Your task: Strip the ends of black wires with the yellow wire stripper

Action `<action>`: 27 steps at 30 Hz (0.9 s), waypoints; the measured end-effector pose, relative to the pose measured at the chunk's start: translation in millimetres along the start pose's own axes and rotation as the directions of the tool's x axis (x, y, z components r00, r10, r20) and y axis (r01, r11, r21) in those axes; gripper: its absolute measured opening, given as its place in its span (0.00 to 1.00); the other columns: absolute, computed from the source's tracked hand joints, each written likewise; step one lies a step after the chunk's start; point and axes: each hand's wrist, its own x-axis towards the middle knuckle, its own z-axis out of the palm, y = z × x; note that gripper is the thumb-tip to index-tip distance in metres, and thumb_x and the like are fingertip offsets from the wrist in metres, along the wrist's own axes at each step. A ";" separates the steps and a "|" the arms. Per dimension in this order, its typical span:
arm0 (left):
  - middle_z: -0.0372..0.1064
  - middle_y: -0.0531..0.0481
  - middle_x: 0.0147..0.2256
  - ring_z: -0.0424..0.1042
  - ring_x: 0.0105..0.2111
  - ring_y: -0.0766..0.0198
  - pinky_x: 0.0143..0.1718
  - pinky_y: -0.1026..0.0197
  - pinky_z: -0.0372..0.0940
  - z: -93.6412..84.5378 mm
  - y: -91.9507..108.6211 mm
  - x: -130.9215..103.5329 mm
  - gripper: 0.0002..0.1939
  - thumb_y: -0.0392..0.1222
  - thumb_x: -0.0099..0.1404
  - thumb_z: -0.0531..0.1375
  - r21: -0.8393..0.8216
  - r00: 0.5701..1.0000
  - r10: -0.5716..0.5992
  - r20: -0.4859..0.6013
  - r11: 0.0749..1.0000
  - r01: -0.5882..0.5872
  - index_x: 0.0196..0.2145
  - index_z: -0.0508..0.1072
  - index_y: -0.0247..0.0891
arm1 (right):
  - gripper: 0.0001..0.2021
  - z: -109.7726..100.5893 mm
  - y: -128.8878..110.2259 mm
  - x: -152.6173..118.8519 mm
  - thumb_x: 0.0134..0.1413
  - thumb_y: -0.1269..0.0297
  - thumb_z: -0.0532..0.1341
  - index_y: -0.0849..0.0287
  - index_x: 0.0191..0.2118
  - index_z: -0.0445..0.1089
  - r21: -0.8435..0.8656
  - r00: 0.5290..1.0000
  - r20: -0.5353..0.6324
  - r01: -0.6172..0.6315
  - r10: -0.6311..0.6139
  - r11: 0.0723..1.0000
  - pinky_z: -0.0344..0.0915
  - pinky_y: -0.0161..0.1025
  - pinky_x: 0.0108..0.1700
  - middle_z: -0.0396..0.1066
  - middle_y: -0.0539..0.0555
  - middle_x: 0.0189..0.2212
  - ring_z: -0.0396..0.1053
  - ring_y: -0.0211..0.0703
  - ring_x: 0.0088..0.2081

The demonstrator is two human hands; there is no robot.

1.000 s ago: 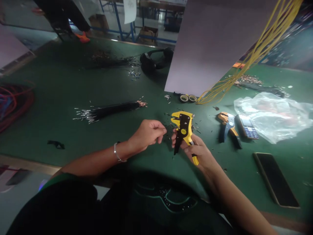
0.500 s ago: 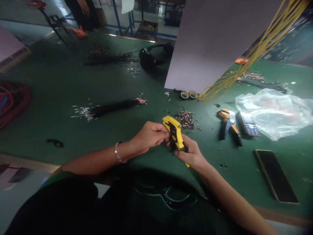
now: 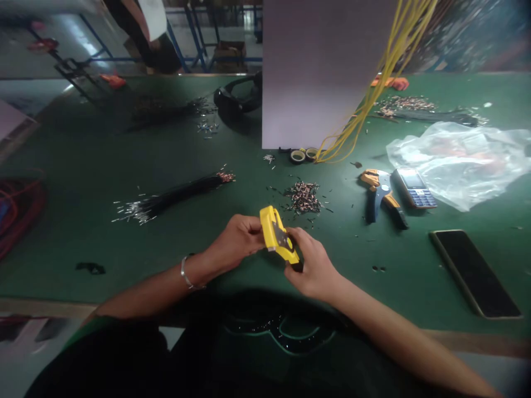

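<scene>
My right hand [image 3: 313, 262] is wrapped around the handles of a yellow wire stripper [image 3: 272, 231], whose head tilts up and to the left above the green table. My left hand [image 3: 240, 240] is closed in a pinch at the left side of the tool's head. Whatever its fingertips hold is hidden behind the head. Just beyond the tool lies a pile of short copper-and-black scraps [image 3: 305, 197]. To the left is a bundle of black wires [image 3: 178, 194], with pale tips at one end and bare copper at the other.
An orange-and-blue wire stripper [image 3: 384, 196], a keypad phone [image 3: 415, 188], a smartphone [image 3: 475, 273] and a clear plastic bag [image 3: 456, 160] lie on the right. Yellow wires [image 3: 373, 94] hang beside a white panel [image 3: 319, 72]. Tape rolls [image 3: 297, 156] sit below it. A person [image 3: 145, 33] stands behind the table.
The camera view has turned somewhat to the right. The yellow wire stripper has rolled in my right hand, so its head now shows more of its yellow top. My left hand stays against it.
</scene>
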 end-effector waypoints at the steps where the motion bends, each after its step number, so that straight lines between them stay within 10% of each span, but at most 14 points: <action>1: 0.60 0.58 0.14 0.54 0.16 0.77 0.18 0.69 0.50 -1.1 -1.1 0.0 0.08 0.34 0.49 0.66 -0.006 0.999 0.033 0.015 0.999 -0.033 0.17 0.72 0.35 | 0.27 -0.8 -0.1 -0.5 0.39 0.72 0.56 0.60 0.52 0.58 -0.038 1.000 -0.019 0.020 -0.021 0.999 0.69 0.51 0.43 0.70 0.63 0.41 0.70 0.55 0.42; 6: 0.75 0.52 0.25 0.70 0.25 0.71 0.30 0.66 0.66 -6.8 -7.8 1.1 0.02 0.37 0.53 0.67 -0.040 0.992 0.102 0.068 0.994 -0.100 0.25 0.79 0.37 | 0.29 -2.5 0.0 0.0 0.39 0.73 0.56 0.60 0.53 0.57 -0.114 0.995 -0.072 0.064 -0.072 0.991 0.70 0.51 0.42 0.69 0.63 0.42 0.69 0.55 0.42; 27: 0.76 0.52 0.25 0.72 0.26 0.70 0.31 0.68 0.68 -8.9 -12.4 2.3 0.06 0.41 0.53 0.69 -0.024 0.987 0.134 0.090 0.991 -0.133 0.27 0.79 0.36 | 0.19 5.0 8.8 -5.2 0.46 0.70 0.55 0.62 0.48 0.59 -0.268 0.966 -0.132 0.183 -0.224 0.946 0.70 0.45 0.33 0.72 0.59 0.34 0.71 0.50 0.33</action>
